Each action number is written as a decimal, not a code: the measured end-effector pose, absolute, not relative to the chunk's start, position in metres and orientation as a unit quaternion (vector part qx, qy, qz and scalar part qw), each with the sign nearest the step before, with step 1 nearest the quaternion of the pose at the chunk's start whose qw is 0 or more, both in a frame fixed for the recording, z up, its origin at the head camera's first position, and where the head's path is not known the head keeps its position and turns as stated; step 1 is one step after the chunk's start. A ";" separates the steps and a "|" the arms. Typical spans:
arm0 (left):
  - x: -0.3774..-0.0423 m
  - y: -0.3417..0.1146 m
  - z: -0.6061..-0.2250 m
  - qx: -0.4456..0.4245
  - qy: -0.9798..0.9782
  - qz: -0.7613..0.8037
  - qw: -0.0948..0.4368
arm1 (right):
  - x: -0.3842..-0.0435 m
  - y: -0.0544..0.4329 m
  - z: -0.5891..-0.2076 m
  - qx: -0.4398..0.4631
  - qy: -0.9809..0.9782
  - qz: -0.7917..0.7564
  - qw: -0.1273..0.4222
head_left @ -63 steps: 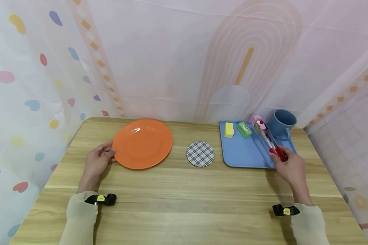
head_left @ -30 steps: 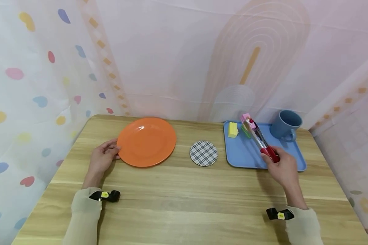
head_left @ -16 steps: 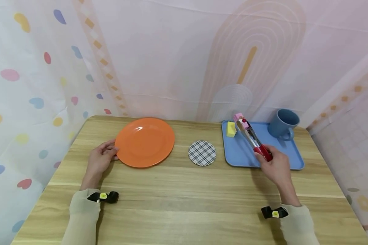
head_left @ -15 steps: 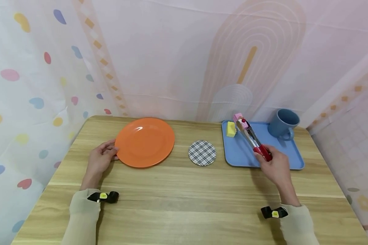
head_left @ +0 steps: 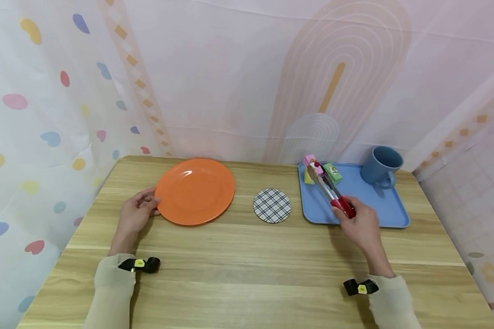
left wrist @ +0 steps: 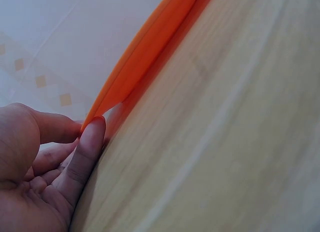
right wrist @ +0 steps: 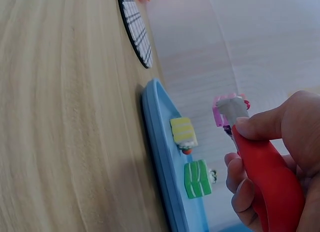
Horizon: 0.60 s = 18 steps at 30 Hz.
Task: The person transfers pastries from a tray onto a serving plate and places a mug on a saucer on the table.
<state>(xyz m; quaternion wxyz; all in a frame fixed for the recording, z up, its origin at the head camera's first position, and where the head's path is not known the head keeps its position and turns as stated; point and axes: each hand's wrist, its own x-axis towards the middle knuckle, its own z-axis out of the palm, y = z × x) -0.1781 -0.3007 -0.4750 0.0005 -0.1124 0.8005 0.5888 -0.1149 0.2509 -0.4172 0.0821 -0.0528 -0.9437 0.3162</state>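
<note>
With thumb and fingers, my left hand [head_left: 135, 214] pinches the left rim of an orange plate [head_left: 195, 192]; the left wrist view has that edge slightly off the table. My right hand [head_left: 361, 225] grips the red handles of metal tongs [head_left: 329, 189]. Between the tong tips is a pink toy cake slice [right wrist: 218, 113] with a red berry, held above the blue tray [head_left: 366, 208]. Below it, a yellow cake slice [right wrist: 182, 130] lies on the tray, partly hidden in the head view. Beside that sits a green cake slice [head_left: 333, 173].
A blue mug [head_left: 380, 165] stands at the tray's back right corner. Between plate and tray lies a round checked coaster [head_left: 272, 205]. The wooden table [head_left: 247, 274] meets a patterned cloth backdrop [head_left: 218, 82] at its far edge.
From the tray's right side near the mug, my right hand has carried the pink cake slice in the tongs leftward, past the green slice to over the yellow one. My left hand stays at the plate.
</note>
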 end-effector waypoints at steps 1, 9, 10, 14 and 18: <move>-0.178 -0.301 -0.475 -0.113 0.800 0.589 0.001 | -0.115 0.250 -0.417 -0.051 -0.944 0.317 0.084; -0.180 -0.302 -0.476 -0.117 0.797 0.593 0.007 | -0.116 0.243 -0.422 -0.041 -0.945 0.315 0.080; -0.180 -0.302 -0.476 -0.118 0.796 0.593 0.008 | -0.117 0.242 -0.422 -0.041 -0.945 0.314 0.079; -0.179 -0.302 -0.476 -0.116 0.796 0.594 0.009 | -0.118 0.237 -0.424 -0.039 -0.945 0.316 0.075; -0.179 -0.302 -0.476 -0.115 0.795 0.595 0.008 | -0.118 0.233 -0.424 -0.038 -0.944 0.319 0.069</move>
